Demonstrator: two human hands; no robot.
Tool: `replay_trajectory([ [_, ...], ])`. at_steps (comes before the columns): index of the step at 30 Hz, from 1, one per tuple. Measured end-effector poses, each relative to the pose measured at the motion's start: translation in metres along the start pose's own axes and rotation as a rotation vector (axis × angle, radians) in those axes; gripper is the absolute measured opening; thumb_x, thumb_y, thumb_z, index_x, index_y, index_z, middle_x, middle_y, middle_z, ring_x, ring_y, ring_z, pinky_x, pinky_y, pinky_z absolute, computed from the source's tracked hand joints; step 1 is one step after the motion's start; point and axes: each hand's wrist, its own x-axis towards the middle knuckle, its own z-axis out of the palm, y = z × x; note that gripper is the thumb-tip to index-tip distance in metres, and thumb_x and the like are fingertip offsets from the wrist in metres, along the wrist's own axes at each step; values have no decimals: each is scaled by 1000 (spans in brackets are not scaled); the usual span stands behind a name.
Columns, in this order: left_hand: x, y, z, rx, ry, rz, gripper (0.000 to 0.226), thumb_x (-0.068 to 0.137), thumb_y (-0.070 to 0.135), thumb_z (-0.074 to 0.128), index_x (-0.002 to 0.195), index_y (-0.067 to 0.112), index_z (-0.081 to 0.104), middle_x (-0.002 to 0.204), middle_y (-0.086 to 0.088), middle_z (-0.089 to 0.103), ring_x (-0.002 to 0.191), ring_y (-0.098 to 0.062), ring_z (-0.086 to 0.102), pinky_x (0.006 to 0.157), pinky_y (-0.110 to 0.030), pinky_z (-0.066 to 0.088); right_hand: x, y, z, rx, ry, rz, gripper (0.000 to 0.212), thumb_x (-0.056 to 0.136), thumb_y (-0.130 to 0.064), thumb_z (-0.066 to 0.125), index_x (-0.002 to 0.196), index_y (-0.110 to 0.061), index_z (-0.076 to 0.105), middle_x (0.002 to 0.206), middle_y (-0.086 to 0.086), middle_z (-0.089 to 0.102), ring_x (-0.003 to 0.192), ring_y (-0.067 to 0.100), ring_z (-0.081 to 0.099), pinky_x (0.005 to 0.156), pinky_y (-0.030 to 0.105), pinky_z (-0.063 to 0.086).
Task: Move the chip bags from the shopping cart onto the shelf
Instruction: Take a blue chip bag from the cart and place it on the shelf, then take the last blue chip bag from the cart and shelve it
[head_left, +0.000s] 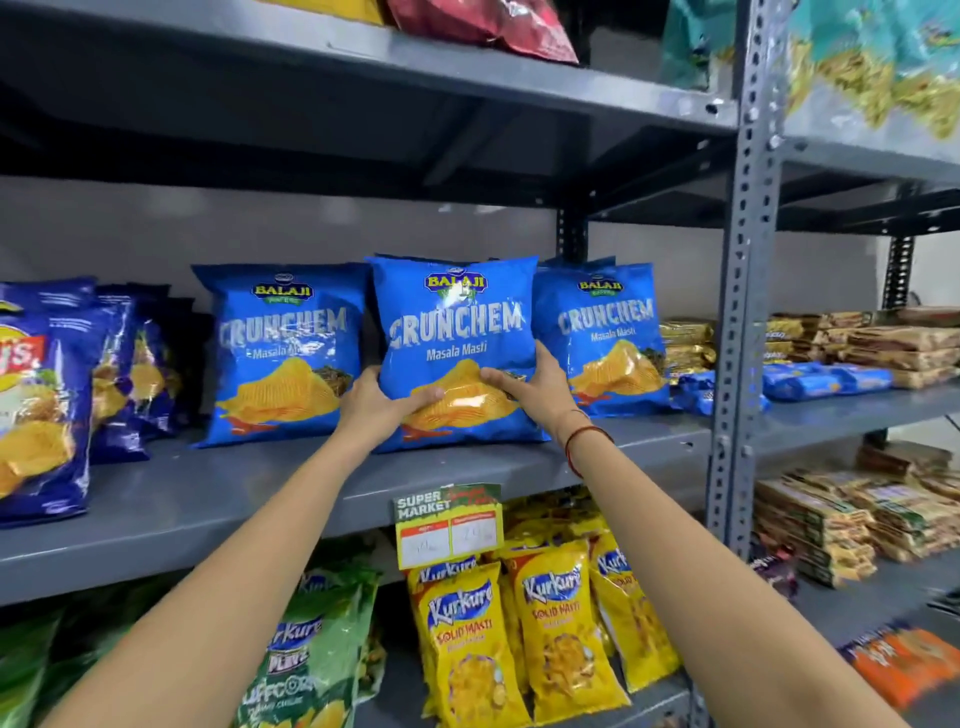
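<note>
A blue Crunchem chip bag (457, 332) stands upright on the grey middle shelf (208, 499), between two matching blue bags, one to the left (283, 353) and one to the right (602, 338). My left hand (379, 402) grips its lower left corner and my right hand (530, 384) grips its lower right side, thumbs on the front. The bag's bottom edge rests on the shelf. A red thread circles my right wrist. The shopping cart is out of view.
Dark blue Lay's bags (47, 405) fill the shelf's left end. Yellow Kurkure bags (519, 639) and green bags (306, 665) stand on the shelf below, behind a price tag (449, 525). A perforated steel upright (737, 322) divides off biscuit packs (857, 353) at right.
</note>
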Motion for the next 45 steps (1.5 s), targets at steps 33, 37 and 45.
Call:
replay_trajectory([
  [33, -255, -44, 305, -43, -686, 344, 30, 77, 16, 69, 105, 8, 63, 100, -13, 67, 93, -27, 63, 82, -33, 48, -313, 205, -179, -135, 663, 570, 35, 84, -32, 67, 109, -10, 59, 90, 5, 66, 83, 17, 62, 71, 25, 50],
  [37, -313, -75, 358, 26, -931, 222, 32, 75, 7, 71, 105, -1, 63, 100, -20, 67, 88, -25, 63, 71, -16, 34, -391, 270, -204, -186, 715, 831, 25, 83, -24, 68, 103, -13, 57, 88, 11, 62, 80, 22, 59, 74, 34, 48],
  [45, -406, -150, 433, 335, -1394, 29, 48, 81, 18, 68, 123, 0, 52, 117, -20, 62, 109, -34, 57, 89, -35, 43, -557, 360, -207, -201, 749, 1402, 52, 83, -23, 69, 122, 6, 50, 103, 13, 53, 101, 25, 53, 87, 36, 42],
])
